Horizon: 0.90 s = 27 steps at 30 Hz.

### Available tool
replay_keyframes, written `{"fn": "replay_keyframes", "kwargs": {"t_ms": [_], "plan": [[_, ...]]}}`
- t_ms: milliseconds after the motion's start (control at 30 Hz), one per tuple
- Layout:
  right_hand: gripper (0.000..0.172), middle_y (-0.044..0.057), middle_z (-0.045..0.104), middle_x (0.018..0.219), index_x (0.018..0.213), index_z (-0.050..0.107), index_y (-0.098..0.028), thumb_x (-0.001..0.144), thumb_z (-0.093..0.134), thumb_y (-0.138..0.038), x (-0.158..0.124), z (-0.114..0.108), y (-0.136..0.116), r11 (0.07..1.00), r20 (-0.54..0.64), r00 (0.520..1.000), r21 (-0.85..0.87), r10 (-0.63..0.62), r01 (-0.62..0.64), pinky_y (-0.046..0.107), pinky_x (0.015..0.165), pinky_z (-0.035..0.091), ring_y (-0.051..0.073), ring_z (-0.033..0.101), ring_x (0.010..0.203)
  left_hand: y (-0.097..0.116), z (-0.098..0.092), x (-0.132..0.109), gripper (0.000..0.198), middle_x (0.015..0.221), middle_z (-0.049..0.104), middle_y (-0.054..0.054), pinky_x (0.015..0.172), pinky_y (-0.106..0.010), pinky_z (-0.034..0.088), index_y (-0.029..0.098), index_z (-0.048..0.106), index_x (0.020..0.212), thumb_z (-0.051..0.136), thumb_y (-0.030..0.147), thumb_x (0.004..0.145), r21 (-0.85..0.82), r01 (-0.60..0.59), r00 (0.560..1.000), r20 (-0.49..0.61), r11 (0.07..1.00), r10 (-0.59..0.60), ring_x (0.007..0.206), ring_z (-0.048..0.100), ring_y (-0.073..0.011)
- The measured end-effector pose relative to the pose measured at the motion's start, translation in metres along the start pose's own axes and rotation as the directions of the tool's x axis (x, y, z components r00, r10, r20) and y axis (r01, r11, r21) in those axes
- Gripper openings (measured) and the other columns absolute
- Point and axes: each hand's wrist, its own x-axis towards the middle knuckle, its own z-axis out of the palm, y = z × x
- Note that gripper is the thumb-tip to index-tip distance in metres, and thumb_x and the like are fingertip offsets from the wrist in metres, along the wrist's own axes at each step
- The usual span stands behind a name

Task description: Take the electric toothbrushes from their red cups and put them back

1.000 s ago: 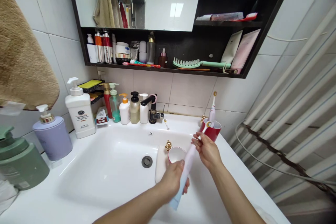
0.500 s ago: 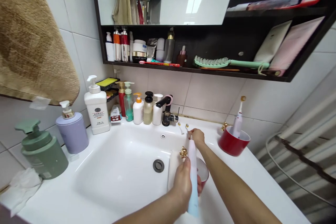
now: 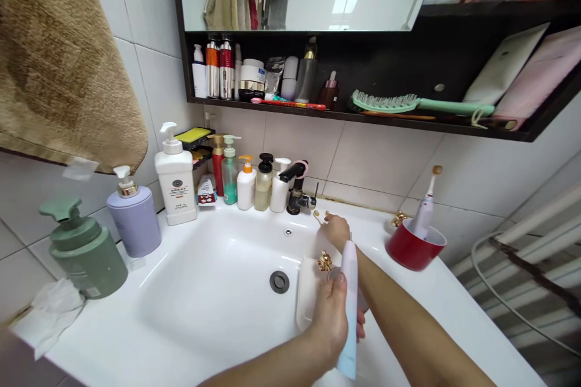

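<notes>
My left hand [image 3: 333, 314] is wrapped round an electric toothbrush handle [image 3: 348, 308], pale pink fading to light blue. It is held upright over the sink's right side, a bare metal shaft at its top. My right hand [image 3: 336, 232] reaches past it to the sink's back rim. Its fingers are closed at the stem of a small toothbrush head [image 3: 327, 214], partly hidden by them. Another toothbrush head [image 3: 316, 215] lies on the rim just left of the fingertips. Behind my left hand, a red cup is mostly hidden, beside a gold ornament [image 3: 324, 261] and a white tray [image 3: 306, 296].
A red cup [image 3: 411, 249] with another electric toothbrush [image 3: 425, 211] stands on the right counter. The black faucet [image 3: 297, 190] is left of my right hand. Several pump bottles [image 3: 246, 187] line the back and left. A dark shelf [image 3: 385, 112] overhangs the sink [image 3: 213, 290].
The view has shifted, so most things sit slightly further right. My right hand has moved a little left along the rim, over the brush heads' stems. My left hand still holds the toothbrush handle.
</notes>
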Motion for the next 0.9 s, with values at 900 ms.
{"fn": "replay_keyframes", "kwargs": {"t_ms": [900], "plan": [[0.017,-0.005,0.047,0.05,0.059,0.05,-0.018,0.056,0.057,-0.033,-0.112,-0.09,0.057,0.163,0.193,0.976,0.965,0.096,-0.207,0.016,0.043,0.035,0.005,0.044,0.046,-0.017,0.006,-0.016,0.048,0.042,0.04,0.003,0.036,-0.02,0.026,0.014,0.04,0.068,0.019,0.057,0.065,0.176,0.107,0.949,0.275,0.979,-0.153,0.031,0.035,-0.0063]]}}
